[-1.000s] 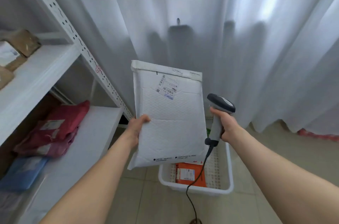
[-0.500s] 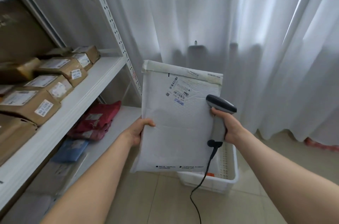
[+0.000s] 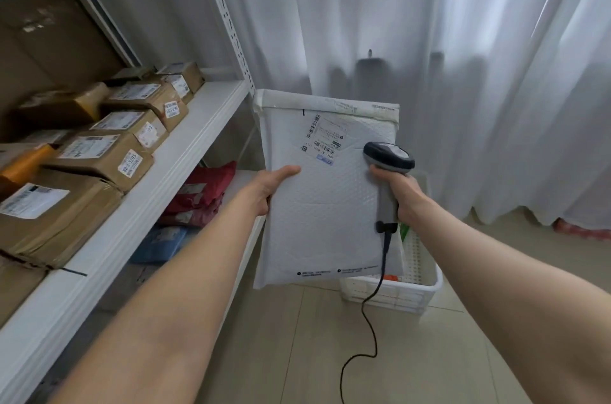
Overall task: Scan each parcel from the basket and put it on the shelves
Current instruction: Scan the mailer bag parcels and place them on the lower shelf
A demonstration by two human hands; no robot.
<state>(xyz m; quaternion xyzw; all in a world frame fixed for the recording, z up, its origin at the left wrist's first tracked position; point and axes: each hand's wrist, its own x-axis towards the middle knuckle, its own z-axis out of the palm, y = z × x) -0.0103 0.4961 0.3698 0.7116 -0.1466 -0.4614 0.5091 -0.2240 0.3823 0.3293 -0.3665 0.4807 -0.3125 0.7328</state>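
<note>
a left hand [image 3: 271, 185] grips the upright white padded parcel [image 3: 325, 205] by its left edge, shelves [image 3: 185, 139] just left, while the right hand [image 3: 401, 193] clasps the scanner [image 3: 387, 165] at its right.

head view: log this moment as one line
left hand: holds white mailer upright | right hand: grips scanner near label | basket: on floor | mailer not yet shelved

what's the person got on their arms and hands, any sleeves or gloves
Nothing worn shows: the left hand and right hand are bare, with no gloves, rings or watch, and the left forearm and right forearm are uncovered as far as the frame's edge, so no sleeve is in view.
</note>
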